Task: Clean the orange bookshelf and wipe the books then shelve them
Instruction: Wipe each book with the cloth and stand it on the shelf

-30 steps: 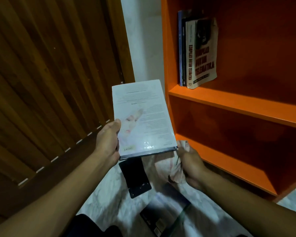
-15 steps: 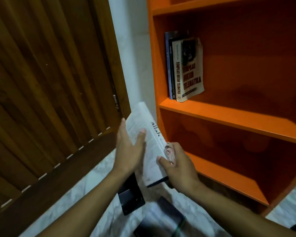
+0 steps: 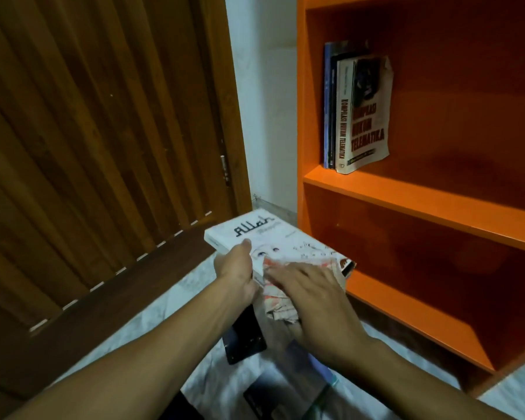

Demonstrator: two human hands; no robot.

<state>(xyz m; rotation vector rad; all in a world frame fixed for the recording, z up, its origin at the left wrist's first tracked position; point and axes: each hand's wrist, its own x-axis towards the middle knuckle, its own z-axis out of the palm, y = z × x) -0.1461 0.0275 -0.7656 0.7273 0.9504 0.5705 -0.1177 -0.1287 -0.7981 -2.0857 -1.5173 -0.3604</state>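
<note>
A white book [image 3: 272, 234] with dark lettering on its cover lies flat in front of me, held off the floor. My left hand [image 3: 237, 269] grips its near left edge, thumb on the cover. My right hand [image 3: 312, 294] presses a pale patterned cloth [image 3: 278, 301] onto the cover with straight fingers. The orange bookshelf [image 3: 406, 201] stands at the right. Several books [image 3: 356, 110] stand upright at the left end of its middle shelf; the frontmost one is cream with red letters.
A brown wooden slatted door [image 3: 103, 147] fills the left. A white wall strip [image 3: 261, 101] separates it from the shelf. On the pale marble floor [image 3: 170, 313] lie a black book [image 3: 246, 336] and a dark book [image 3: 285, 389] below my hands.
The white book was turned over from its back cover to its front cover. My right hand moved from under the book onto its top with the cloth. The view rose.
</note>
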